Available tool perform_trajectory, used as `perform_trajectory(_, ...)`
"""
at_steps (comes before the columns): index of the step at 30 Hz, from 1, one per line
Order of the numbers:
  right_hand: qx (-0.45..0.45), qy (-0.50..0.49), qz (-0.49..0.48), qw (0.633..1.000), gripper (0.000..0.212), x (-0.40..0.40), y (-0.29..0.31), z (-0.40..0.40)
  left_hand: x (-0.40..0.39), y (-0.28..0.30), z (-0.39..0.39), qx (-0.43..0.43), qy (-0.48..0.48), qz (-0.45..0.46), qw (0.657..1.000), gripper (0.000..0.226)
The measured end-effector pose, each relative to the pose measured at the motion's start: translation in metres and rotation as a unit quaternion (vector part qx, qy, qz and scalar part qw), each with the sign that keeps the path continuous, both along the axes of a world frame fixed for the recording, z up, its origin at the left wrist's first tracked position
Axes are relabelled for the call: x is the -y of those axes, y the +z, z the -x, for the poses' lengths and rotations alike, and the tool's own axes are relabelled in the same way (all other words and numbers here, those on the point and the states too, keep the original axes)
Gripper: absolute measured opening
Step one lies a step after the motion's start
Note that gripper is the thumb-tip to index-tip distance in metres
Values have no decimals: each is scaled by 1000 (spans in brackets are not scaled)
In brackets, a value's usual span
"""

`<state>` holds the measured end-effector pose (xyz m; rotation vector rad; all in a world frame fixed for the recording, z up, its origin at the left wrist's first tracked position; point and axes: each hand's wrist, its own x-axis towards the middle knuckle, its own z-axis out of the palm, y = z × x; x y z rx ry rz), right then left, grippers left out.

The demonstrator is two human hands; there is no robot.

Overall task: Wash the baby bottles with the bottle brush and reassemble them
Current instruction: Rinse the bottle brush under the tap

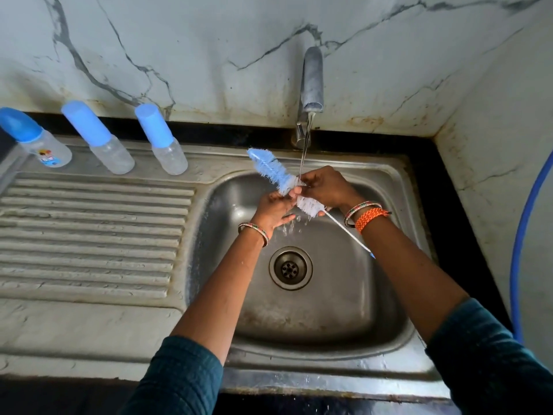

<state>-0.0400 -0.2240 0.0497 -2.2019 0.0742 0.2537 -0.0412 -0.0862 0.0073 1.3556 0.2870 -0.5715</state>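
Observation:
A blue-and-white bottle brush (270,170) is held over the steel sink (386,283) under a thin stream of water from the tap (312,80). My right hand (326,187) pinches its bristles near the middle. My left hand (273,208) grips the bristles from below, and water drips off it. The brush's thin wire handle (348,232) points down to the right beneath my right wrist. Three clear baby bottles with blue caps stand along the back of the drainboard: one at the far left (39,142), one in the middle (100,137), one nearest the sink (163,139).
The ribbed drainboard (89,235) spreads to the left of the basin. The drain (290,268) sits at the basin's centre. A blue hose (522,235) curves down the right wall. A marble wall rises behind the sink.

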Motion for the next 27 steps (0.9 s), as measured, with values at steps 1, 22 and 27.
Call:
perform_trajectory(1,11,-10,6,1000,29,1,-2,0,-1,0,1,5,-11,-8,1000,20)
perform_trajectory(22,65,-86,16,994,21,35,-5,10,25,10,0,-77,143,214,963,15)
perform_trajectory(27,64,-94,-3,993,21,39,-1,11,30,17,4,-68,160,193,966,18)
